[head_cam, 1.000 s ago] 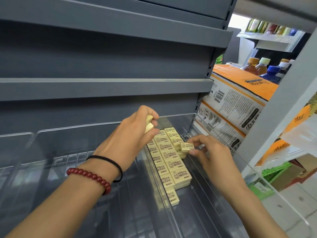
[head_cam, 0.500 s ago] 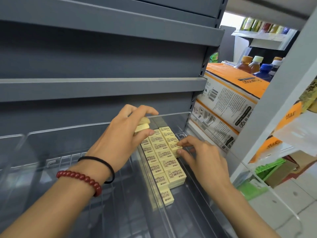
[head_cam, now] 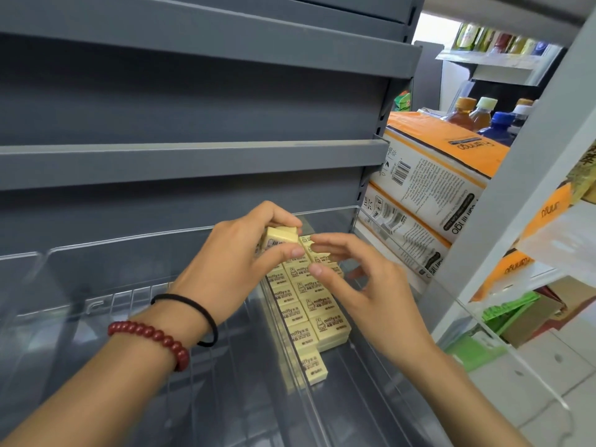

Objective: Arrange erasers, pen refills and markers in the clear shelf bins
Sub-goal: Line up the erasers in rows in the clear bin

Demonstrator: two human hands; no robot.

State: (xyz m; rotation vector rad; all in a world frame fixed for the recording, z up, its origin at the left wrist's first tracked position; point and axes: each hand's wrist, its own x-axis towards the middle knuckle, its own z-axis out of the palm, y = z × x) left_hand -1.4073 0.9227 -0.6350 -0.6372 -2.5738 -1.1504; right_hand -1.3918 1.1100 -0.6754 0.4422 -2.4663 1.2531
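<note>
Head view. Clear bin (head_cam: 325,213) sits on the lowest grey shelf; its right compartment holds pale yellow erasers (head_cam: 329,324) laid flat, print up, in two rows running front to back, touching side by side. The left row reaches one eraser nearer the front than the right. At its front end the right row shows more erasers under the top one. Nine tops can be counted in the rows; the far end is hidden by the hands, so no total. The left hand (head_cam: 238,262) hovers over the far end of the rows, thumb and fingers clamped on a held stack (head_cam: 280,235) of erasers, number unclear. The right hand (head_cam: 364,295) is just beside it, fingers apart and loosely bent, gripping nothing; its index tip is close to the held stack, contact not resolvable. A strip of bin floor shows between the right row and the bin's right wall, and more in front of the rows. One shelf edge (head_cam: 193,162) overhangs above the hands. Right of the bin: two stacked boxes (head_cam: 442,175), several bottles (head_cam: 483,114) behind.
</note>
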